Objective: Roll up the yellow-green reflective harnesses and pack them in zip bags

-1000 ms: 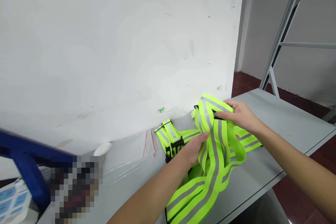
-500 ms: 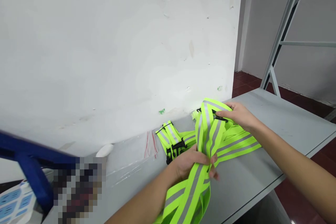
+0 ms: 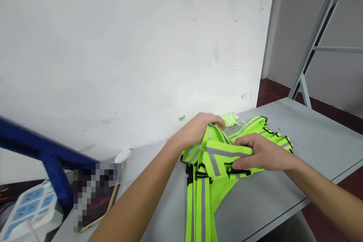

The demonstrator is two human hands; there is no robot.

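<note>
Neon-yellow reflective straps (image 3: 202, 204), with grey stripes, lie gathered in a bunch across the table and hang toward me. My left hand (image 3: 208, 123) is curled over the top of a raised loop, its fingertips partly hidden behind it. My right hand (image 3: 261, 153) pinches a folded part of the straps between thumb and fingers, beside a black buckle (image 3: 240, 172). More black buckles (image 3: 195, 174) show below my left hand. To the right, further strap ends with black edging (image 3: 278, 138) are spread on the tabletop.
A clear bag with yellow strap material (image 3: 231, 119) lies by the wall. The grey table (image 3: 320, 132) ends at a front edge on the right. On the left are a blue metal frame (image 3: 53, 174), a white power strip (image 3: 34, 208) and a white rounded object (image 3: 123, 156).
My left hand has moved up to the top of the bunch, and my right hand has come lower. The straps are folded differently and spread further right. The view has shifted slightly left.
</note>
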